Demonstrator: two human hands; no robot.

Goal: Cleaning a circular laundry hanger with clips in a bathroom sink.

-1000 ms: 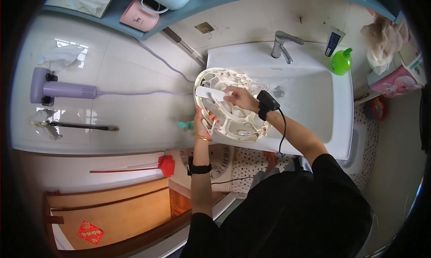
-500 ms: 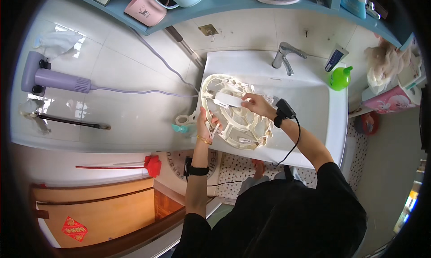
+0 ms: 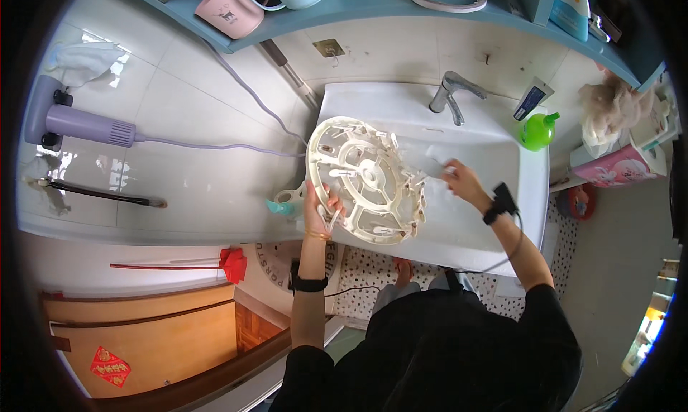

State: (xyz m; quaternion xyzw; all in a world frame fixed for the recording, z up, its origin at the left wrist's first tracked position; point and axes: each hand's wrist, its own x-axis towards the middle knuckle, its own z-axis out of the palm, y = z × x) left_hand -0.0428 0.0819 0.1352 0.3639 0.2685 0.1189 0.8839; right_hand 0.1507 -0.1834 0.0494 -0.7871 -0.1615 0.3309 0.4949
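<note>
My left hand (image 3: 319,210) is closed on the left rim of a round cream plastic clip hanger (image 3: 371,174), which has several clothes-pegs around its rings. The hanger is tilted over the left part of the white sink (image 3: 487,172). To its right, my right hand (image 3: 464,181) is closed on a whitish oblong thing (image 3: 434,165). Motion blurs that thing, so its kind does not show. It is held over the basin, near the hanger's right edge.
A chrome faucet (image 3: 453,95) stands behind the basin, with a green bottle (image 3: 539,131) and a tube (image 3: 533,99) at the right. On the left counter lie a purple corded appliance (image 3: 89,125) and scissors (image 3: 290,197). Above runs a blue shelf (image 3: 365,14) with mugs.
My right hand has moved right, away from the hanger's middle, carrying the whitish oblong thing off it. My left hand keeps its hold, and the hanger has shifted slightly left in view.
</note>
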